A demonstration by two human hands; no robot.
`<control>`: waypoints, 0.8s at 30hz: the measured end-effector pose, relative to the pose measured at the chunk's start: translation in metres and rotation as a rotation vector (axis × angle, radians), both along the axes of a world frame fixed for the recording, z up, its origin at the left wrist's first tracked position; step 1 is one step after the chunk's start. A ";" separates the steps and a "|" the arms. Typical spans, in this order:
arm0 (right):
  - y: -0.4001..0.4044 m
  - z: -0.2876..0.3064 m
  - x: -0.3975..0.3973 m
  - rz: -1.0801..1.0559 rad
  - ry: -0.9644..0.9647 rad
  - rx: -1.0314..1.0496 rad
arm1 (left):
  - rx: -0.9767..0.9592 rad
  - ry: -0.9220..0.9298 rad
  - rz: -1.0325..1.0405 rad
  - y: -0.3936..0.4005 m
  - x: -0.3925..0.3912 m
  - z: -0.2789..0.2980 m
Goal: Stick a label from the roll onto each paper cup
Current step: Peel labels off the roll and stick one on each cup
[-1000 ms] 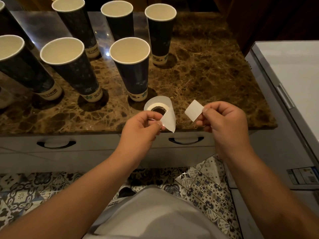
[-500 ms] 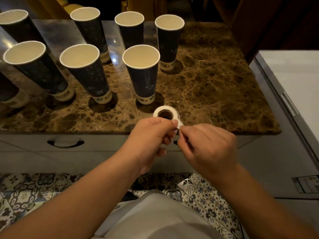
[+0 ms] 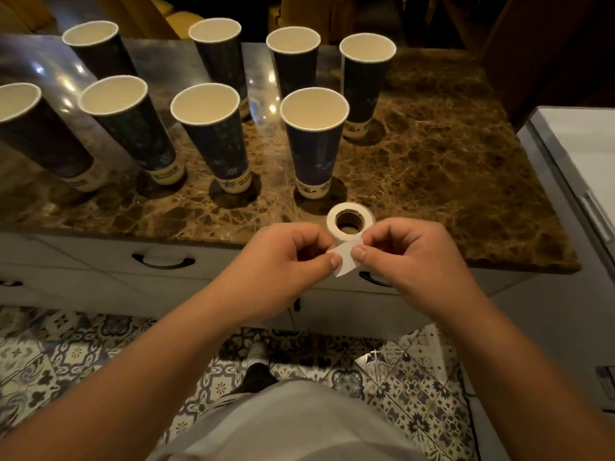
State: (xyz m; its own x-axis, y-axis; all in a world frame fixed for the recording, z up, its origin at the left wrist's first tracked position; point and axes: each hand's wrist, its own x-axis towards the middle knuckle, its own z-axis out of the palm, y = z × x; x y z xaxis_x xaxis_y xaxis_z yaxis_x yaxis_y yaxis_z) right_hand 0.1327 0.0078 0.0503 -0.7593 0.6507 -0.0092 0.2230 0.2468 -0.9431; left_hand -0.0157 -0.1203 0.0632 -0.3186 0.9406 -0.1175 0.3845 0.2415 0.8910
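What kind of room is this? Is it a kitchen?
Probably a home kitchen. There is a brown marble countertop over white drawers with dark handles, a patterned tile floor, and what may be a white appliance on the right.

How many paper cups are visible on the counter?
8. Back row of four. Front row of four. The leftmost is cut off by the frame edge, so more may stand beyond it.
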 end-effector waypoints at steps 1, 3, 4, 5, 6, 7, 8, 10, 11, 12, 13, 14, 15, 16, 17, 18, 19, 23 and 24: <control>-0.002 0.000 -0.004 0.019 0.004 0.010 | -0.004 0.017 0.014 -0.004 -0.002 0.000; -0.009 -0.001 -0.013 0.032 0.031 0.000 | -0.006 0.034 0.072 -0.013 -0.009 0.000; -0.012 -0.001 -0.018 0.035 0.042 -0.002 | -0.003 0.030 0.113 -0.018 -0.013 -0.002; -0.016 -0.001 -0.025 0.038 0.046 0.006 | 0.006 0.024 0.156 -0.023 -0.017 -0.003; -0.020 -0.001 -0.032 0.039 0.043 0.024 | 0.019 0.020 0.199 -0.029 -0.022 -0.005; -0.024 -0.001 -0.040 0.043 0.039 0.052 | 0.032 0.020 0.242 -0.034 -0.027 -0.007; -0.028 -0.001 -0.048 0.047 0.033 0.078 | 0.041 0.022 0.283 -0.039 -0.033 -0.008; -0.038 -0.002 -0.066 0.054 0.029 0.100 | 0.056 0.020 0.357 -0.049 -0.048 -0.010; -0.044 -0.003 -0.076 0.054 0.027 0.100 | 0.064 0.019 0.386 -0.054 -0.056 -0.011; -0.050 -0.003 -0.086 0.051 0.027 0.103 | 0.074 0.025 0.412 -0.058 -0.065 -0.011; -0.056 -0.003 -0.098 0.043 0.032 0.112 | 0.082 0.037 0.436 -0.062 -0.075 -0.011; -0.062 -0.002 -0.111 0.033 0.041 0.125 | 0.085 0.047 0.460 -0.067 -0.086 -0.011; -0.068 -0.001 -0.125 0.027 0.050 0.139 | 0.086 0.049 0.484 -0.073 -0.097 -0.010; -0.075 0.000 -0.140 0.026 0.057 0.150 | 0.087 0.040 0.508 -0.080 -0.110 -0.010; -0.082 0.001 -0.155 0.030 0.060 0.155 | 0.094 0.025 0.531 -0.087 -0.123 -0.010; -0.089 0.001 -0.170 0.038 0.060 0.155 | 0.104 0.015 0.554 -0.095 -0.137 -0.010; -0.097 0.001 -0.185 0.049 0.058 0.157 | 0.118 0.013 0.577 -0.103 -0.150 -0.011; -0.124 -0.004 -0.242 0.047 0.050 0.222 | 0.187 0.013 0.737 -0.135 -0.207 -0.018; -0.129 -0.006 -0.254 0.045 0.053 0.214 | 0.226 -0.019 0.796 -0.142 -0.221 -0.020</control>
State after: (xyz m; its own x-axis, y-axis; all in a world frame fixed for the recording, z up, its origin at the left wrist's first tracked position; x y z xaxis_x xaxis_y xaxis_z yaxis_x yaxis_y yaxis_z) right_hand -0.1217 -0.1208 0.0447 -0.7835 0.5989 0.1657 0.1591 0.4511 -0.8782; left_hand -0.2365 -0.2620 0.0428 -0.8992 0.4361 0.0354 0.1584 0.2489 0.9555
